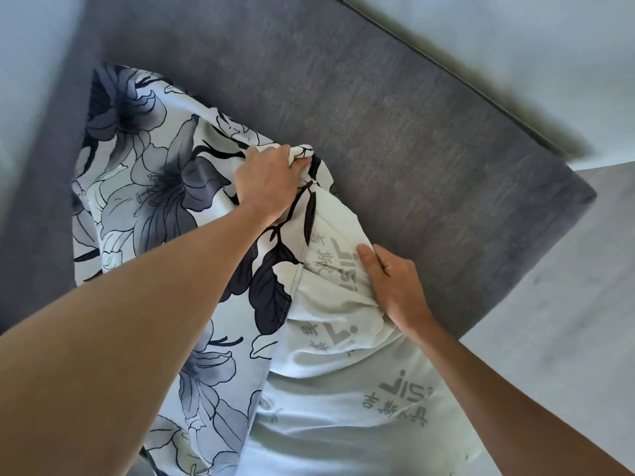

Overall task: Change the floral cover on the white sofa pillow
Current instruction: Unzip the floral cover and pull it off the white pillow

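Head view: left hand (269, 182) grips floral cover (144, 173), right hand (395, 286) clutches white pillow (343, 389) beside it

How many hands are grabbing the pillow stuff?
2. The left hand grips a bunched corner of the floral cover up top. The right hand holds the white pillow lower right, where it sticks out of the cover.

Pillow (343, 389) partly in cover (154, 173), on sofa (412, 132)
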